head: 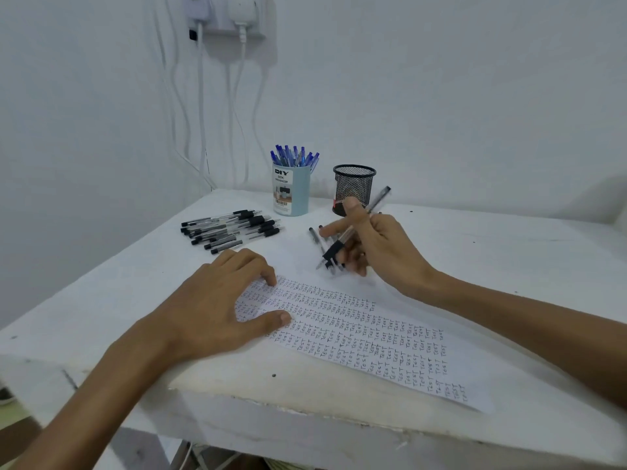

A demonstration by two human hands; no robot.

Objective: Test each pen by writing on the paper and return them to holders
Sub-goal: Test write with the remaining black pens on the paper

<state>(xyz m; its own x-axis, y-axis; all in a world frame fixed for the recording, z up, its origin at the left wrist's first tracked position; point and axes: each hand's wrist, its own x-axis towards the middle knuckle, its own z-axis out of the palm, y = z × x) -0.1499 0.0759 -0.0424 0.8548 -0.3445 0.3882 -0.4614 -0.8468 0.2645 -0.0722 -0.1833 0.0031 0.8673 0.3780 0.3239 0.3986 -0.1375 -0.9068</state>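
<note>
The left hand (217, 307) lies flat on the left end of the paper (359, 334), its fingers (268, 271) spread and pressed down on the sheet, the thumb stretched toward the right. The paper is a long strip that runs from the middle of the table (509, 252) toward the near right, covered with rows of the word "TEST"; its near right corner reaches close to the table's near edge.

The right hand (380, 242) hovers just beyond the far edge of the paper, its fingers pinching a black pen (353, 228) that is tilted, tip down toward the left and cap end up toward the right. Under this hand a few more black pens (315, 237) lie on the table, partly hidden.

To the far left a loose heap of black pens (230, 230) lies near the table's left edge. Behind it stands a light blue holder (293, 191) full of blue pens (295, 156), and just to its right a black mesh holder (354, 188), close behind the raised thumb; no pens show above its rim.

The right half of the table is bare white surface, open from the right forearm to the far edge by the wall. The near edge is rough and chipped. White cables (203, 106) hang down the wall at far left.
</note>
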